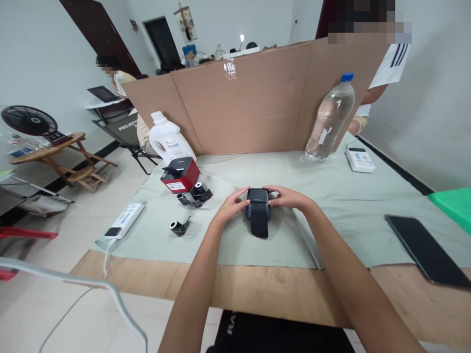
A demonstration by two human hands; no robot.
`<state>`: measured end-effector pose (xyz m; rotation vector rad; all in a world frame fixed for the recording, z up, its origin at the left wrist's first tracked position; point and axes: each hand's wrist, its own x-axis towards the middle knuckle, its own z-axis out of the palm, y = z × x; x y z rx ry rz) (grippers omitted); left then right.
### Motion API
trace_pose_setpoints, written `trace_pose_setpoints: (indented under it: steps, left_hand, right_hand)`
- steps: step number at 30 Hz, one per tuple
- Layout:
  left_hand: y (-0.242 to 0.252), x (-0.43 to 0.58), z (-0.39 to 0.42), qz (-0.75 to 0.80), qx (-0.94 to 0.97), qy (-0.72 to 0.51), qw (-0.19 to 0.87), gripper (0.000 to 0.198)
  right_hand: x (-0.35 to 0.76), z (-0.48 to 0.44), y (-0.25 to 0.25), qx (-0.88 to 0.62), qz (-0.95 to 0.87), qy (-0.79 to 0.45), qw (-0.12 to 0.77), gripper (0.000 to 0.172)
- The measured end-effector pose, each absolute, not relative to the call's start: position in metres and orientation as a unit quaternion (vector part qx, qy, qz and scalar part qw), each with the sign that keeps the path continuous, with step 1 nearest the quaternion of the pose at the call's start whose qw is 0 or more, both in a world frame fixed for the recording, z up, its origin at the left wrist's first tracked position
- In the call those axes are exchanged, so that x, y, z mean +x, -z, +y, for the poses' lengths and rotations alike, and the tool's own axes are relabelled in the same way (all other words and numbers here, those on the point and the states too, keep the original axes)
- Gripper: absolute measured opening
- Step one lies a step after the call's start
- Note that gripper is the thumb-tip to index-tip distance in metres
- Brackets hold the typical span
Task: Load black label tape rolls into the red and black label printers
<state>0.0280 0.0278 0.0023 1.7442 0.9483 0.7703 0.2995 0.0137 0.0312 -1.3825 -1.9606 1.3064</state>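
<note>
A small black device that looks like a label printer (257,195) stands on the green cloth, with a wide black strip (259,223) hanging down its front. My left hand (233,203) grips it from the left side, thumb near the front and fingers at the top edge. From the right, my right hand (289,197) holds it the same way. Left of my hands lie several rolls of black label tape, one roll (178,227) nearer to me and others (198,192) farther off. Behind them sits a red and black box-shaped device (181,175) with a black strip on top.
A white jug (169,139) and a clear bottle (329,122) stand before a cardboard screen (243,108). White power banks lie left (125,221) and right (359,159). A dark phone (427,250) rests at the right edge. Two people are beyond the screen.
</note>
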Motion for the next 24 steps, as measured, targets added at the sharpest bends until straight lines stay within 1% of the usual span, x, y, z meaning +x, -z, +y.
trace_pose_setpoints:
  steps: [5, 11, 13, 17, 20, 24]
  left_hand:
    - [0.008, 0.032, 0.025, 0.388, 0.72, -0.354, 0.454, 0.061]
    - [0.013, 0.031, 0.023, 0.392, 0.728, -0.358, 0.433, 0.06]
    - [0.013, 0.032, 0.023, 0.392, 0.717, -0.366, 0.445, 0.062]
    - [0.012, 0.039, 0.023, 0.415, 0.643, -0.386, 0.515, 0.059]
    - [0.01, 0.046, 0.023, 0.447, 0.621, -0.381, 0.519, 0.059]
    - [0.006, 0.05, 0.023, 0.461, 0.617, -0.352, 0.532, 0.065]
  right_hand:
    - [0.297, 0.011, -0.035, -0.505, -0.692, -0.474, 0.206, 0.077]
    - [0.294, 0.006, -0.044, -0.521, -0.684, -0.474, 0.191, 0.076]
    - [0.293, 0.004, -0.046, -0.532, -0.672, -0.481, 0.184, 0.079]
    - [0.293, 0.002, -0.049, -0.537, -0.654, -0.502, 0.179, 0.083]
    - [0.292, 0.002, -0.05, -0.539, -0.645, -0.51, 0.181, 0.084]
    - [0.29, 0.001, -0.048, -0.535, -0.643, -0.514, 0.19, 0.084]
